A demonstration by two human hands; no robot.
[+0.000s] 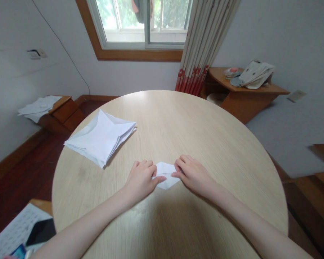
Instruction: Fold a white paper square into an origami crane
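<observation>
A small folded piece of white paper (166, 183) lies near the middle of the round table, with crease lines across it. My left hand (143, 176) grips its left end, thumb pressed on top and fingers curled at the edge. On the opposite end, my right hand (191, 172) pinches the paper between thumb and bent fingers. Parts of both ends are covered by my fingers. To the left on the tabletop rests a loose stack of white paper sheets (102, 136), its corners uneven and slightly lifted.
The round wooden table (205, 133) fills the middle. A dark phone (41, 231) and a printed sheet (8, 230) lie at lower left. Behind stand a cabinet with papers (41, 108), a window (143, 25), a curtain (202, 39) and a corner desk (253, 97) bearing a white bag (255, 73).
</observation>
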